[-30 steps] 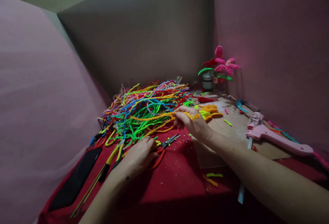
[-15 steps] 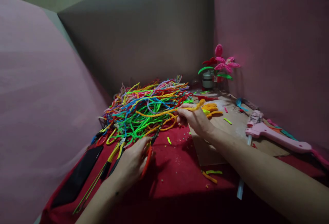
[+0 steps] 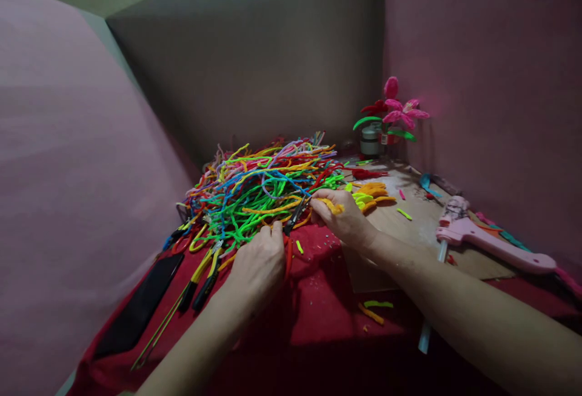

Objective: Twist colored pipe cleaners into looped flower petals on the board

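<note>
My left hand (image 3: 261, 261) is closed on the red-orange handles of the scissors (image 3: 288, 256), whose dark blades point up and right toward my other hand. Between the fingers of my right hand (image 3: 342, 217) is an orange pipe cleaner (image 3: 333, 205), and the blade tips are close to its fingertips. Just behind both hands lies a large heap of colourful pipe cleaners (image 3: 264, 187). Orange and yellow-green fuzzy pieces (image 3: 370, 194) rest on the board beyond my right hand.
A pink glue gun (image 3: 491, 241) lies on the board (image 3: 409, 244) at the right. Pink flowers (image 3: 404, 112) stand at the back. Yellow-handled pliers (image 3: 202, 275) and a flat black object (image 3: 139, 305) lie at the left on the red cloth (image 3: 318, 317).
My left hand has moved up and right with the scissors, bringing the blades to my right hand. The orange pipe cleaner's long end no longer shows stretching left from my right fingers.
</note>
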The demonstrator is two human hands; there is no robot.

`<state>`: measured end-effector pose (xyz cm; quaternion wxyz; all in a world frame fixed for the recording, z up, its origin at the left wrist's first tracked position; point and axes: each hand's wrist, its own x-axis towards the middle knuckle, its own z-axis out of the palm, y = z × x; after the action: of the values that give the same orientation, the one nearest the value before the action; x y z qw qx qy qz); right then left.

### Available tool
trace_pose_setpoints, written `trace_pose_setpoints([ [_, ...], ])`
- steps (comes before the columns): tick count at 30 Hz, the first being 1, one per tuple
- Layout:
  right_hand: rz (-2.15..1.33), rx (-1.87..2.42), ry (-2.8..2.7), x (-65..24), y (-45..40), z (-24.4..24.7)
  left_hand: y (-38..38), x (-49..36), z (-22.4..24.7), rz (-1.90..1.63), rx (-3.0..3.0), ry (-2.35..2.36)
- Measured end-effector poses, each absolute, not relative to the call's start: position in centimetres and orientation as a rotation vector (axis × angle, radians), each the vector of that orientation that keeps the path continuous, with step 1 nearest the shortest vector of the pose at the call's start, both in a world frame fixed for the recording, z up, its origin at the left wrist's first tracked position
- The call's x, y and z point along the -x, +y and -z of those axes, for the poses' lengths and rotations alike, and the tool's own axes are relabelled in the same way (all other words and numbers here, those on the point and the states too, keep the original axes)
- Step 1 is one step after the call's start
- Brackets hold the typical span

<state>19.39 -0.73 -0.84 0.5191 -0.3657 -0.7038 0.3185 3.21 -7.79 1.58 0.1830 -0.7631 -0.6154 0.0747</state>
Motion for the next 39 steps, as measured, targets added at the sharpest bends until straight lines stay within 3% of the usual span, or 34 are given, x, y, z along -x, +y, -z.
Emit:
trace_pose_setpoints([
  [18, -0.856, 0.837, -1.608, -19.4, -0.5, 1.0, -7.6, -2.6, -1.6, -0.079, 2.282, -1.763],
  [23, -1.099, 0.805, -1.371, -19.6, -0.4, 0.3, -8.1, -1.0, -1.6, 0.016, 2.363, -1.714],
  [32, -1.573, 0.602, -1.076, -19.8, 0.1, 0.3, -6.6, 1.7, -0.7, -0.258, 2.480, -1.765],
  [36, -1.737, 0.562, -1.046, -19.8, 0.2, 0.5, -5.6, 1.2, -1.3, 0.026, 2.647, -1.826],
  [39, -1.821, 0.507, -1.082, -19.7, 0.1, 0.6, -5.0, -0.5, -1.7, 0.710, 2.722, -2.036],
])
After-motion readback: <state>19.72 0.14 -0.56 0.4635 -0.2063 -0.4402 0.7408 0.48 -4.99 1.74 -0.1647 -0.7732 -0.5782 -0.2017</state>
